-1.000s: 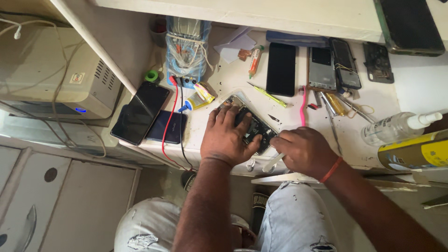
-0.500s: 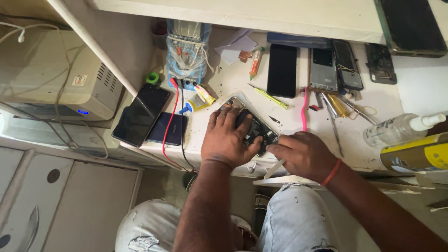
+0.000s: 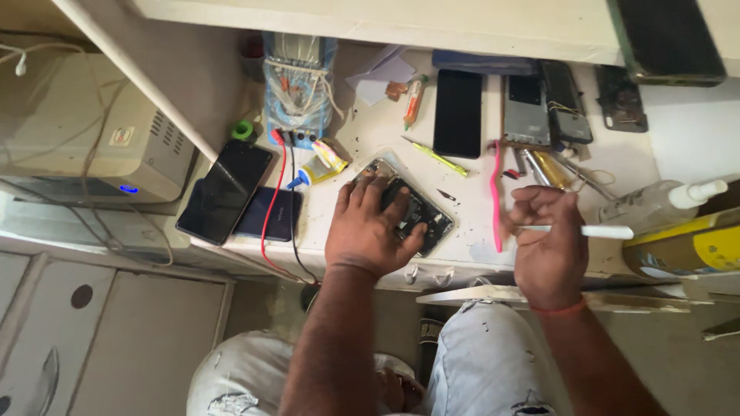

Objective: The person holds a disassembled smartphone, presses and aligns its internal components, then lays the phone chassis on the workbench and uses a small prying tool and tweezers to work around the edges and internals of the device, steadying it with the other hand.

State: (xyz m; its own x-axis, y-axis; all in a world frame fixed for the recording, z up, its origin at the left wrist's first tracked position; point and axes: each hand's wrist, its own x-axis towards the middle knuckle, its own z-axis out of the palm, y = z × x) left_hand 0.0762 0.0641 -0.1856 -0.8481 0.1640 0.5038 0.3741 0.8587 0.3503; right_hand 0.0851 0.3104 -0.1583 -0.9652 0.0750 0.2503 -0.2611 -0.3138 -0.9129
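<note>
A person sits at a white bench (image 3: 370, 139) and looks down at it. The left hand (image 3: 368, 231) lies flat on an open phone (image 3: 412, 208), with the fingers spread a little and pressing it down. The open phone lies near the front edge of the bench, about in the middle, and its insides show.

The right hand (image 3: 547, 246) is off to the right, above the front edge. Its fingers are curled and pinch a thin white stick (image 3: 586, 230), which points to the right. This hand is not touching the open phone.

A pink toothbrush (image 3: 496, 196) lies between the two hands, pointing from back to front. A thin yellow-green tool (image 3: 435, 156) lies just behind the open phone. A black phone (image 3: 458, 112) lies face up farther back. A small glue tube (image 3: 320, 166) with a blue tip lies to the left of the open phone.

At the left edge of the bench, two dark phones (image 3: 235, 196) lie side by side, and a red wire (image 3: 271, 192) runs over them. A clear spray bottle (image 3: 663, 202) lies near the right edge.
</note>
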